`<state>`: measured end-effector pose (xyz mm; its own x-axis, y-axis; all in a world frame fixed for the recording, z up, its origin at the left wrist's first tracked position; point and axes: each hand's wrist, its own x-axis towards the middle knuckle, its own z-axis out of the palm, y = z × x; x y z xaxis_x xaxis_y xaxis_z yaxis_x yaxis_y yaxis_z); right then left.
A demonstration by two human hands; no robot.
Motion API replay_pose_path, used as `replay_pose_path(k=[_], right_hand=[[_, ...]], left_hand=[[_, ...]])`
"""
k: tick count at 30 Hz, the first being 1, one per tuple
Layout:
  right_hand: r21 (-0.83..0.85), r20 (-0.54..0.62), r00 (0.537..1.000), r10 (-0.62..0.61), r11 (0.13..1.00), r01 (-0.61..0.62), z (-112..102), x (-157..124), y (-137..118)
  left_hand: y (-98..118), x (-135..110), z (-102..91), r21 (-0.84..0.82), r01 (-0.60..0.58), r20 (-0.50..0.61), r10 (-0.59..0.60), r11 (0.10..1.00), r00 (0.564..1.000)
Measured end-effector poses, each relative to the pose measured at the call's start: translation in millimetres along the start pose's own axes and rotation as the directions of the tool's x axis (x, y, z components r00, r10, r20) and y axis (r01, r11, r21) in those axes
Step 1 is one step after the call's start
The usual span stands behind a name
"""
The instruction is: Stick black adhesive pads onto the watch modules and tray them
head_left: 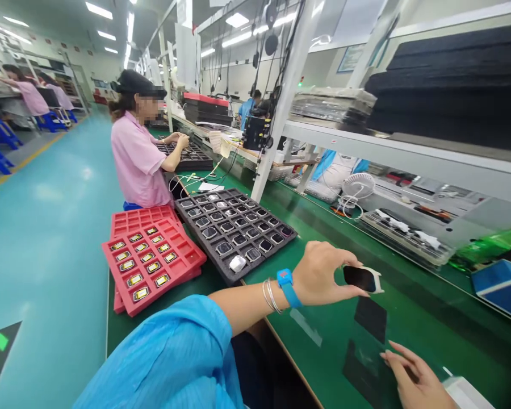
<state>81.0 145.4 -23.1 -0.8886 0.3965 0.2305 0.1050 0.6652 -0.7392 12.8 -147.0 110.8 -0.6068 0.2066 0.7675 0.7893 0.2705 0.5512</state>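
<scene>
Between the thumb and fingers of my left hand is a smartwatch body, with a dark screen and a pale edge, raised above the green bench. My right hand is low at the right, partly cut off by the frame. Its thumb and index finger come together in a pinch beside dark, film-like squares. Whether they grip a thin clear film I cannot tell. Left of my left hand, a black foam tray holds many watch bodies in its pockets. One pocket has a white-wrapped piece.
Stacked red trays with small yellow-and-silver parts lie at the left bench edge. A co-worker in pink handles something over another black tray. A white box is beside my right hand. A metal shelf post, fan and blue bin are behind.
</scene>
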Motion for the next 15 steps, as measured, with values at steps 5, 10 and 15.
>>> replay_pose_path(k=[5, 10, 15], right_hand=[[-0.01, 0.038, 0.995, 0.09, 0.996, -0.089, 0.4, -3.2, -21.1], [-0.022, 0.034, 0.99, 0.134, 0.991, -0.134, 3.3, -7.9, -29.2], [-0.02, 0.017, 0.988, 0.152, 0.988, -0.152, 4.3, -10.1, -19.1]], left_hand=[[-42.0, -0.1, -100.7, 0.339, 0.048, -0.148, 0.003, 0.94, 0.989], [-116.3, 18.9, -171.2, 0.45, 0.368, -0.301, -0.249, 0.814, 0.92], [-181.0, 48.7, -200.2, 0.617, 0.444, -0.277, -0.35, 0.649, 0.895]])
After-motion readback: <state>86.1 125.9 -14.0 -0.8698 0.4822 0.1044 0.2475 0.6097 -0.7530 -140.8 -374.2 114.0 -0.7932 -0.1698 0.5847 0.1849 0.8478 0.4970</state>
